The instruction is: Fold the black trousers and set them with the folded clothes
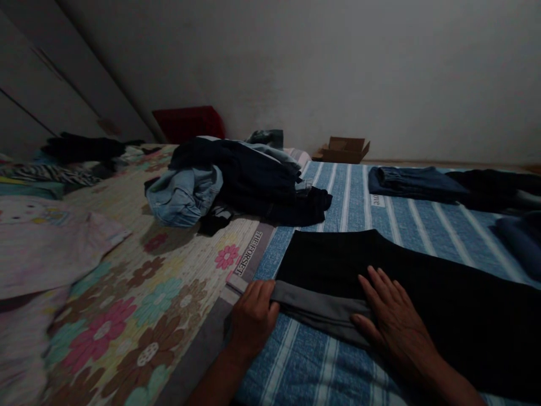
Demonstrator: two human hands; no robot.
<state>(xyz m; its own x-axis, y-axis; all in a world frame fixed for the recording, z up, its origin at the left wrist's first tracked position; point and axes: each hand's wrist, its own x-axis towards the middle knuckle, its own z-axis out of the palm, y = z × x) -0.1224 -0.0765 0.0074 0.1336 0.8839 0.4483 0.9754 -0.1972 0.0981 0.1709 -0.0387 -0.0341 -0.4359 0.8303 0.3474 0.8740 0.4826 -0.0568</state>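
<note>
Bed (321, 361) underneath, striped blue below both grips, floral off to the left. Black trousers (443, 293) spread flat under and beyond the right hand (393, 324), which is palm down, fingers splayed, clasping nothing. Heap of clothes (236, 180) well beyond the left hand (252, 324); folded jeans (409, 183) far ahead of the right. Left grip curled closed, pinching the end of the grey waistband (316, 307). Seemingly squaring that band before a fold. Calls next for a steady flat palm and an even pull along the edge.

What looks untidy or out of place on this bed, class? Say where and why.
The heap of jeans and dark clothes mid-bed lies crumpled and tangled, while the folded jeans at right and the black garment under the left hand and right hand lie flat.
</note>
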